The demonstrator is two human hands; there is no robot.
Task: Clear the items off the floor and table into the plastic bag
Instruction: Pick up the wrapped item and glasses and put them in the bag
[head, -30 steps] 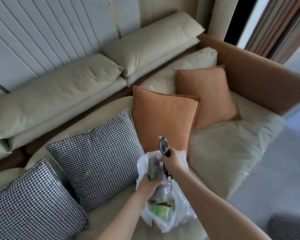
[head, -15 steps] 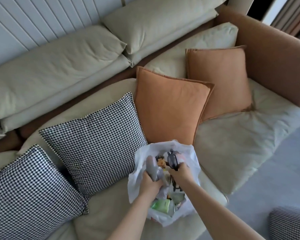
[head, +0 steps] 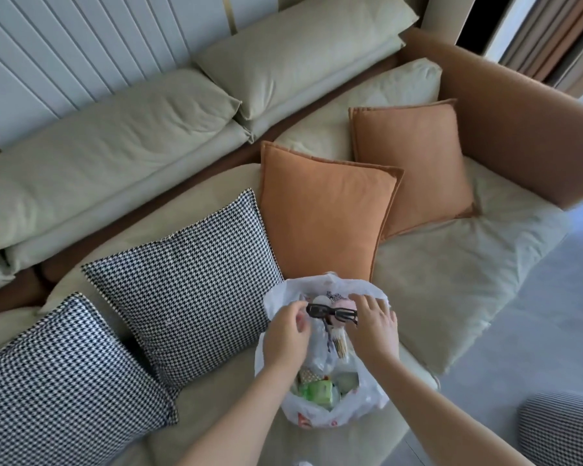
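Step in hand, as judged: black glasses (head: pixel 331 313) are being settled into the plastic bag (head: pixel 320 351), which sits on the sofa seat (head: pixel 451 264) at about 6 o'clock in the view, below the near orange cushion (head: pixel 323 216). The glasses lie across the bag mouth, over a pink item (head: pixel 345 306) at 12 o'clock inside it. To do this well, the frame is best laid flat on the soft contents and not pressed down, with the rim held wide. Left hand (head: pixel 288 334) is at the 9 o'clock rim, fingers curled and pinching near the frame's left end; whether frame or plastic is pinched cannot be told. Right hand (head: pixel 374 326) is at 3 o'clock, fingers fairly straight and spread, tips touching the frame's right end, nothing clasped
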